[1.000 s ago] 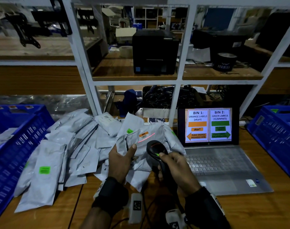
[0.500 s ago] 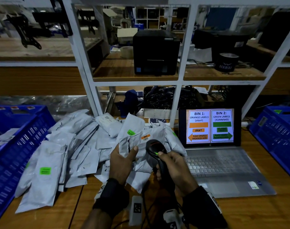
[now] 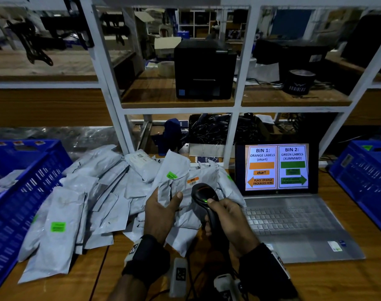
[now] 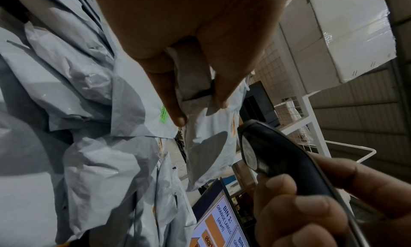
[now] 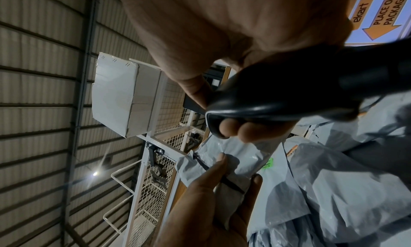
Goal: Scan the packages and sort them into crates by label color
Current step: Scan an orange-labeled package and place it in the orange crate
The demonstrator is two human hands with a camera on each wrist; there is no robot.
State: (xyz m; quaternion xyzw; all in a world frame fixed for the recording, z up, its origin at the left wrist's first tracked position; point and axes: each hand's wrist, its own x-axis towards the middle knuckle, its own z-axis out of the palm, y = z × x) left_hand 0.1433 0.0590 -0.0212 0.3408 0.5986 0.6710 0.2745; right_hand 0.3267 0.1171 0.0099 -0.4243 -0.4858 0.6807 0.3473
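My left hand (image 3: 163, 205) holds a grey package (image 3: 174, 168) with a green label (image 3: 171, 175) upright above the pile, thumb on its front. In the left wrist view its fingertips (image 4: 180, 119) pinch the bag's folded edge. My right hand (image 3: 224, 216) grips a black barcode scanner (image 3: 203, 195) just right of that package, with a green light on its head. Behind the scanner lies a package with an orange label (image 3: 192, 180). A heap of grey packages (image 3: 80, 203) covers the table's left half.
Blue crates stand at the left (image 3: 22, 192) and at the right (image 3: 363, 181). An open laptop (image 3: 293, 224) shows orange labels for bin 1, arrow left, and green for bin 2, arrow right. A white shelf frame (image 3: 233, 135) rises behind.
The red scan line that lay across the orange-labelled package one second ago is gone. Both hands keep their hold and have barely moved.
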